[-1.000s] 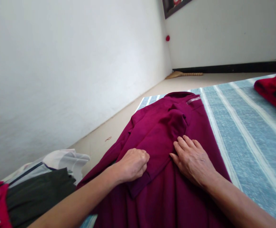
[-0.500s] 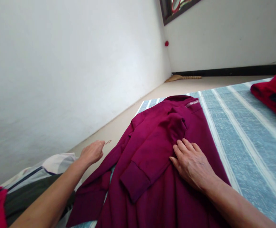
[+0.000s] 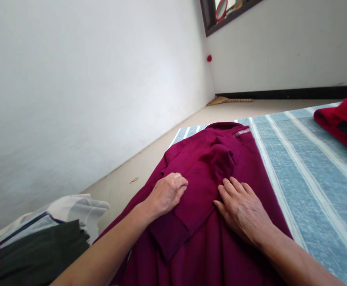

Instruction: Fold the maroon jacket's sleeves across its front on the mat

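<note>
A maroon long-sleeved sweatshirt (image 3: pixel 204 238) lies spread on a blue-and-white striped sheet (image 3: pixel 313 174), with one sleeve folded across its front and a small pale label near its far end. My right hand (image 3: pixel 245 206) rests flat on the fabric, fingers stretched out, just right of that sleeve. Over the folded sleeve is my left hand (image 3: pixel 167 192), its fingers curled in and no object showing in them. The undersides of its fingertips are hidden.
Folded red clothing (image 3: pixel 344 123) sits at the right on the sheet. Dark green and pale clothes (image 3: pixel 42 250) are heaped at lower left. A thin loop (image 3: pixel 134 180) lies on the floor beside the white wall (image 3: pixel 86 87). A broom (image 3: pixel 228 100) lies in the far corner.
My left hand has moved right, from above the floor near the loop to over the folded sleeve. The loop stays on the floor. My right hand has hardly moved.
</note>
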The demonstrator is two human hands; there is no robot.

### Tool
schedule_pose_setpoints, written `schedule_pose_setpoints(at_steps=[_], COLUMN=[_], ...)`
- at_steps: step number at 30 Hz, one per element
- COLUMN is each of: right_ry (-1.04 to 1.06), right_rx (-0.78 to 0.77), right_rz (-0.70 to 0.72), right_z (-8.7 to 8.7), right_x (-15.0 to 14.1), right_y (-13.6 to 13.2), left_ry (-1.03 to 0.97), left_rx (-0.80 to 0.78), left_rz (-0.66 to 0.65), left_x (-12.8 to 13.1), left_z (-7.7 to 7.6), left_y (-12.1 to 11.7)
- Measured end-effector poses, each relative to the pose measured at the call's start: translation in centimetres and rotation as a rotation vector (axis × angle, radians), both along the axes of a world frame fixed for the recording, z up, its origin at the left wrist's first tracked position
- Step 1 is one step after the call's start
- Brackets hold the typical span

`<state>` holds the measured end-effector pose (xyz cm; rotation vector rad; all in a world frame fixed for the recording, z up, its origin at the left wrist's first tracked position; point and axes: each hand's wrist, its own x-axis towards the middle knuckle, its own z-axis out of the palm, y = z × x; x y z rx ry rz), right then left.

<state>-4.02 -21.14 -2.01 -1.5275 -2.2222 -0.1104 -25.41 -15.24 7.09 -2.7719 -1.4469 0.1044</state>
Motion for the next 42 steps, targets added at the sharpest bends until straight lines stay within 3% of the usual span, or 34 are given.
schedule_pose_setpoints(at_steps=[4, 10, 18, 30, 36, 42], right_ry=[0.007, 0.010, 0.009, -0.001, 0.002, 0.017], right_rx=[0.024, 0.038, -0.001, -0.023, -0.031, -0.032], right_rz=[-0.006, -0.006, -0.004, 0.004, 0.002, 0.004], right_z=[-0.1, 0.0, 0.2, 0.1, 0.2, 0.3], right_x=[0.0, -0.1, -0.1, -0.1, -0.1, -0.1], right_y=[0.0, 0.1, 0.2, 0.2, 0.2, 0.2], left_ry=[0.045, 0.121, 0.229, 0.395, 0.371, 0.279], left_rx=[0.007, -0.006, 0.000, 0.032, 0.025, 0.031], left_rz=[-0.044, -0.038, 0.000, -0.159, -0.132, 0.065], left_x=[3.3, 5.9, 7.5, 9.3, 8.3, 3.4], left_z=[-1.2, -1.6, -2.6, -2.6, -2.5, -0.5], left_y=[1.1, 2.6, 3.1, 3.2, 3.9, 4.7])
